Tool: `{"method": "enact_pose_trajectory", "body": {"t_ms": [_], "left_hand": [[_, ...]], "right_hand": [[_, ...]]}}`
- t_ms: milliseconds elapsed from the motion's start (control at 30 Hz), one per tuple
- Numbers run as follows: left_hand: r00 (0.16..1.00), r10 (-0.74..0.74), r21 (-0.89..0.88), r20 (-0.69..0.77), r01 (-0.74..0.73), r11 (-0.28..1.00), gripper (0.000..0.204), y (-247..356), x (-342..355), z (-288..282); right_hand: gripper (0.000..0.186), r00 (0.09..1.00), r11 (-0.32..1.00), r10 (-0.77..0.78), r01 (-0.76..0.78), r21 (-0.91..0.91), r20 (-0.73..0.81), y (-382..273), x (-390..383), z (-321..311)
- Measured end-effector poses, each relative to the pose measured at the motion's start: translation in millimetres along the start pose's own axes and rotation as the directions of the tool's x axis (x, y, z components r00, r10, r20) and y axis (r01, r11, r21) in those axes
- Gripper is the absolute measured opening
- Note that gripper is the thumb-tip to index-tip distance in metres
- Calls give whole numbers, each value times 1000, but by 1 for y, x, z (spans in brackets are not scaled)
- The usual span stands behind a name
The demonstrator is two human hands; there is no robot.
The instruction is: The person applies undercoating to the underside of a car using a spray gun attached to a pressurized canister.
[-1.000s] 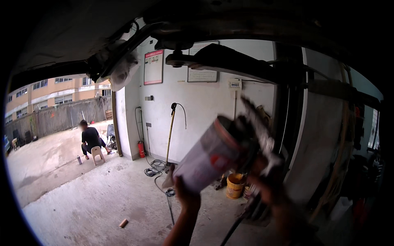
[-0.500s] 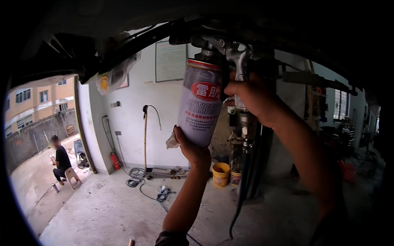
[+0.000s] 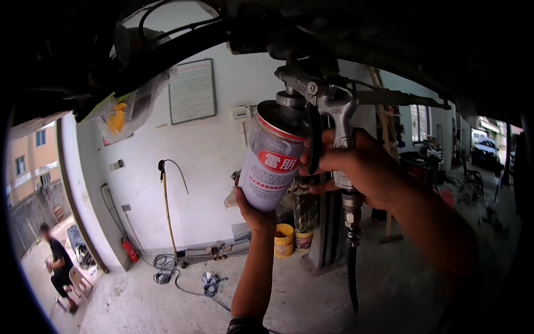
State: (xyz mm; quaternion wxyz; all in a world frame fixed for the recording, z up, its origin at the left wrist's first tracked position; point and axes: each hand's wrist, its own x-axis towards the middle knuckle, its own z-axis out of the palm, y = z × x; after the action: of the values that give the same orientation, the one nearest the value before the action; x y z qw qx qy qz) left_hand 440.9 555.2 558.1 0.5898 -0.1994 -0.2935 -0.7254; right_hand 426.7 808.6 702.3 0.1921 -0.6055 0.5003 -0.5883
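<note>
My left hand [image 3: 257, 214] is wrapped round the lower part of a grey-white can [image 3: 268, 175] with a red rim and a red oval label. The can's top meets the neck of a metal spray gun [image 3: 340, 114], so the can hangs tilted below the nozzle end. Around the gun's handle my right hand [image 3: 361, 164] is closed, its fingers at the black trigger [image 3: 315, 139]. A brass and steel coupling [image 3: 351, 214] joins the handle's lower end to a dark hose [image 3: 352, 278]. Some whitish wadding shows beside my left hand.
Dark vehicle underbody [image 3: 400, 44] spreads close overhead, with a plastic bag [image 3: 128, 111] hanging at left. Yellow buckets [image 3: 283, 245] stand by a post. Coiled hose [image 3: 165, 268] lies on the floor near a fire extinguisher [image 3: 129, 250]. Outside at left, a person [image 3: 58, 264] sits on a stool.
The view has turned rightward. Spray gun and can have shifted down and slightly right in the picture, showing more of the gun's top. Both hands keep their hold.
</note>
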Motion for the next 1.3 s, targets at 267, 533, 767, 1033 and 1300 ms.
{"method": "enact_pose_trajectory", "body": {"t_ms": [267,533,767,1033,1300], "left_hand": [[968,-198,-10,155,202,979,53,65,95,-42],[905,-302,-36,300,327,944,49,98,129,-27],[901,-332,-32,280,355,934,51,105,132,-30],[883,-322,67,342,318,946,55,120,148,-38],[877,-333,44,348,339,940,52,123,161,-27]], "right_hand": [[22,934,994,-71,37,-105,-351,-1,56,124],[13,833,986,-99,10,-164,-545,-26,111,170],[10,809,967,-169,24,-254,-563,-16,107,175],[17,816,985,-121,28,-170,-565,-11,110,170],[19,735,957,-217,28,-290,-643,-20,130,179]]}}
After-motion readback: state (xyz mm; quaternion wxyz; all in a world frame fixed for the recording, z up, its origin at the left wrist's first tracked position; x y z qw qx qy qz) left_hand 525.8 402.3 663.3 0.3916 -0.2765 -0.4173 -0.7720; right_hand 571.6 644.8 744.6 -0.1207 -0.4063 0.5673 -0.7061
